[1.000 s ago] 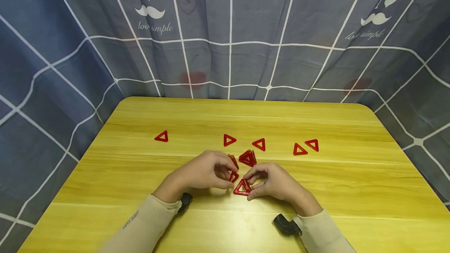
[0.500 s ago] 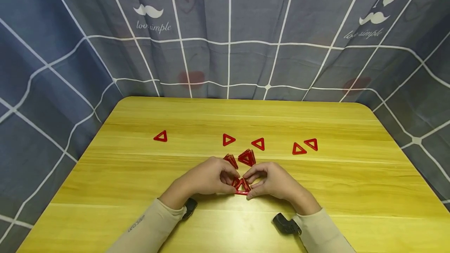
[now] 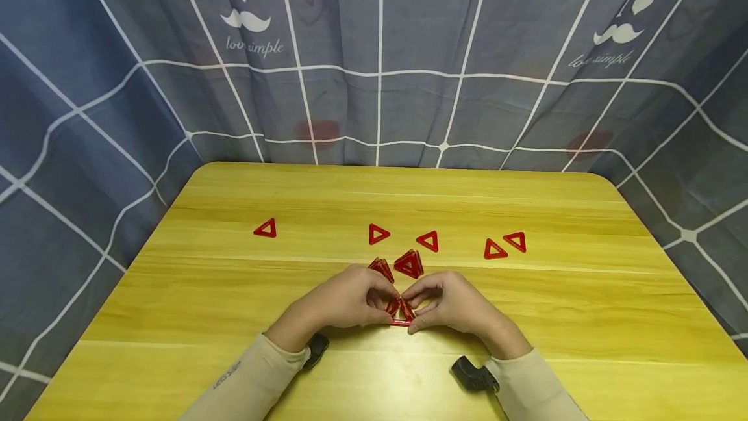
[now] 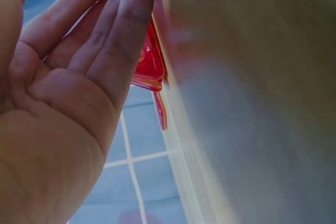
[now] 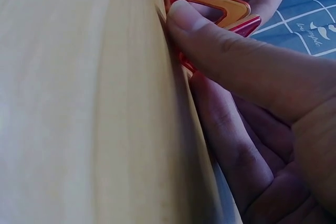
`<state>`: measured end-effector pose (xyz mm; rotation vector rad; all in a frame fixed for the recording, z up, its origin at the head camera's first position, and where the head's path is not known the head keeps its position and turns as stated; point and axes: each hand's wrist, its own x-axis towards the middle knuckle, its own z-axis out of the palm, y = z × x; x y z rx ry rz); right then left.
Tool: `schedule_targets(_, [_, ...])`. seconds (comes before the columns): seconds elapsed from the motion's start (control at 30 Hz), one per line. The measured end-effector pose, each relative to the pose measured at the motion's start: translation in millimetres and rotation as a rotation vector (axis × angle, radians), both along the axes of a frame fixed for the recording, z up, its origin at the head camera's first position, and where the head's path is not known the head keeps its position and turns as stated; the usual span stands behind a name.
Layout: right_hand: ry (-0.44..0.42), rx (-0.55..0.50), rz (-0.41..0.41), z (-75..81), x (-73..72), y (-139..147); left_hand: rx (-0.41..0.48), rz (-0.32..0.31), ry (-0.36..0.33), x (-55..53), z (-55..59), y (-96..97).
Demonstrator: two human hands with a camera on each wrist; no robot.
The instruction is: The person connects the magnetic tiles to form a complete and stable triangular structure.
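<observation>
Toward the left of the frame, one flat red triangular frame with an open centre, apparently plastic (image 3: 265, 228), lies on the yellow wood-grained desk (image 3: 204, 291). Next, low in the middle, comes the left hand (image 3: 350, 296), its grip pinching the left side of a small red construction of tilted triangular panels (image 3: 406, 310), which sits at lower centre, close to the desk. Just above that hand is a fanned red cluster of overlapping triangles (image 3: 382, 269), with a second loose triangle (image 3: 378, 234) higher up, then a red stack of triangles (image 3: 409, 264) and a third loose triangle (image 3: 428, 241). The right hand (image 3: 448, 304) pinches the construction's right side, thumb laid on a panel's face. Right of centre lie a pair of flat triangles (image 3: 505, 245). The panels should prove light, stiff and rather slick, unlikely to break, though their joins may fold or part under a squeeze; hold is best taken lightly at the outer edges, near the lower corners, with both sides steadied together.
</observation>
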<state>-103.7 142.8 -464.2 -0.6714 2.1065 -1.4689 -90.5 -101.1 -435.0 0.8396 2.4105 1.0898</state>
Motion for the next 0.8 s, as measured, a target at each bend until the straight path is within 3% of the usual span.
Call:
schedule_targets(0.4, [0.095, 0.011, 0.006, -2.2, -2.8, -0.2, -0.002, -0.013, 0.018, 0.0, 1.7, 0.6])
schedule_targets(0.8, [0.073, -0.011, 0.008, -3.6, -1.4, 0.7, -0.015, -0.033, 0.005, 0.5, -3.2, 0.5])
